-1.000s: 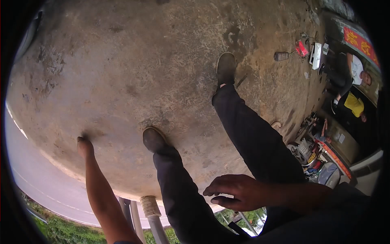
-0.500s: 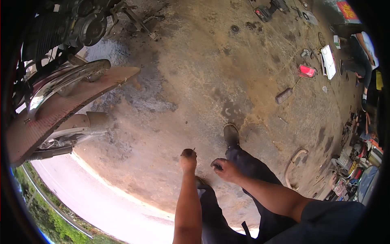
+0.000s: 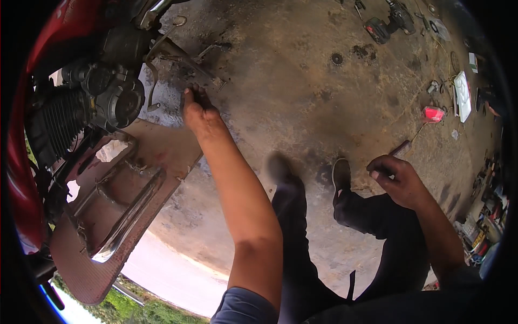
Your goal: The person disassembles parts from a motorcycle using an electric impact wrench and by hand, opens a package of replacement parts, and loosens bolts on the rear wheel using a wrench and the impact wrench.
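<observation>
In the head view, the main change is that the red motorcycle with a dark engine (image 3: 81, 78) now fills the left side; half a second ago less of it showed, at the upper left. The person's left hand (image 3: 198, 108), bare and darkened at the fingers, is now up beside it, where it was low near the feet. It is near the bent metal foot lever (image 3: 152, 81) by the engine's round casing, with a gap between them in the picture. That appears to put the motorcycle's engine side within this arm's reach.

The left fingers are loosely curled and partly turned from view, so I cannot tell whether they have hold of anything. The right hand (image 3: 396, 181) is now out at the right, half curled with a gap below the fingers; nothing shows in it. Just beyond its fingertips is a dark purplish-brown long block (image 3: 400, 148) on a cord.

Counted: two bare hands; two dark shoes, the left shoe (image 3: 278, 166) blurred and the right shoe (image 3: 341, 174) clearer; one motorcycle; one reddish ribbed board (image 3: 86, 272) below the engine in the picture; one black cordless power tool (image 3: 399, 17); one small dark toothed disc (image 3: 336, 59); one red box (image 3: 433, 114); and one white flat tray-like thing (image 3: 462, 97), on the concrete floor (image 3: 280, 108). The clutter at the right edge is too small to count.
</observation>
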A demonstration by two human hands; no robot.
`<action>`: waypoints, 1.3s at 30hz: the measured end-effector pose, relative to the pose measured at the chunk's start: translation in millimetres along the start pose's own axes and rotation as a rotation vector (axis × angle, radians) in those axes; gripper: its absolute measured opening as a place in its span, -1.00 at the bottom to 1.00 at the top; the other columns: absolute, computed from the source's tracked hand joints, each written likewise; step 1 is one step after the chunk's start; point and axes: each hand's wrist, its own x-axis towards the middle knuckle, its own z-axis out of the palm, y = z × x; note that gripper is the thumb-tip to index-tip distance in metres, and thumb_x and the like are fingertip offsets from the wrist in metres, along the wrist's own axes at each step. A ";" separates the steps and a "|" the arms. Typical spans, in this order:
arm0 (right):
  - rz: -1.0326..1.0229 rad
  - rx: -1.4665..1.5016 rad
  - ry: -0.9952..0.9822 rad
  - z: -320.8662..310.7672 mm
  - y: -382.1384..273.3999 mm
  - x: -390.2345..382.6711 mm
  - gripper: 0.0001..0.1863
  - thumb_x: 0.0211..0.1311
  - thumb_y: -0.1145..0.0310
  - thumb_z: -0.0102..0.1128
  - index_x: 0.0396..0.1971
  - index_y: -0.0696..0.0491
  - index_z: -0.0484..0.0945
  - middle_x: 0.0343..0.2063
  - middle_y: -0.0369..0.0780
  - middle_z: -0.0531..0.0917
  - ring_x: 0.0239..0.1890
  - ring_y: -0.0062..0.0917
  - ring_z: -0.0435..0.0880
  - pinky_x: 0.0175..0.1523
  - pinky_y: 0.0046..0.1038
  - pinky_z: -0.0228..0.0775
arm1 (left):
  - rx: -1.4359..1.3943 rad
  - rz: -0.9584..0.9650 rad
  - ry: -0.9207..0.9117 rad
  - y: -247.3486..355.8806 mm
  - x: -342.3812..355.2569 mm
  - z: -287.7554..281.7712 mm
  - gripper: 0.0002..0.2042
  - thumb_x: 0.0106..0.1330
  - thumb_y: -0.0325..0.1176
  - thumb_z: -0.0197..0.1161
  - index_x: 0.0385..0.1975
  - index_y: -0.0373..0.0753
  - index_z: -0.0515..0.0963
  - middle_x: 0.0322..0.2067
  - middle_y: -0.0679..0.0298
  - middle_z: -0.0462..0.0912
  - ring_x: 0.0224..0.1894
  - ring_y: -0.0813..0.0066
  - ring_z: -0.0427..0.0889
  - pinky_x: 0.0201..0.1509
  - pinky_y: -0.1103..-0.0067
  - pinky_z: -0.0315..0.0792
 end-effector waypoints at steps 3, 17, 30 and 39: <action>-0.109 0.247 0.134 -31.5 -19.8 66.6 -0.85 0.41 0.43 0.16 -0.18 0.21 0.57 -0.28 -0.22 0.63 -0.19 -0.55 0.58 -0.05 -0.49 0.42 | -0.033 0.227 0.004 14.2 78.7 -5.0 -0.85 0.50 -0.28 0.22 -0.19 -0.24 0.56 -0.32 0.30 0.64 -0.25 0.45 0.57 -0.12 0.48 0.46; -0.775 -0.491 0.008 -11.3 -31.1 246.7 -0.55 0.05 0.17 0.39 -0.15 0.19 0.60 -0.22 -0.05 0.63 -0.21 -0.23 0.66 -0.17 -0.31 0.53 | -0.089 0.746 -0.044 -10.6 162.4 56.8 -0.72 0.47 -0.40 0.19 0.09 -0.38 0.55 -0.02 0.20 0.67 -0.10 0.38 0.65 -0.01 0.52 0.59; -0.754 -0.600 -0.081 -13.9 -45.3 254.8 -0.45 -0.09 0.27 0.49 -0.03 0.14 0.60 -0.12 -0.04 0.64 -0.07 -0.07 0.66 -0.05 -0.17 0.53 | -0.132 0.686 -0.126 1.4 165.4 48.8 -0.75 0.48 -0.41 0.21 0.05 -0.38 0.58 -0.07 0.20 0.69 -0.17 0.42 0.65 -0.21 0.56 0.58; -0.712 -0.602 -0.163 -13.8 -48.6 260.0 -0.45 -0.07 0.26 0.49 -0.02 0.13 0.59 -0.11 -0.05 0.63 -0.07 -0.09 0.66 -0.04 -0.17 0.53 | -0.019 0.848 -0.057 -6.6 165.7 49.4 -0.76 0.45 -0.50 0.23 0.05 -0.40 0.56 -0.06 0.21 0.68 -0.13 0.44 0.65 -0.08 0.57 0.60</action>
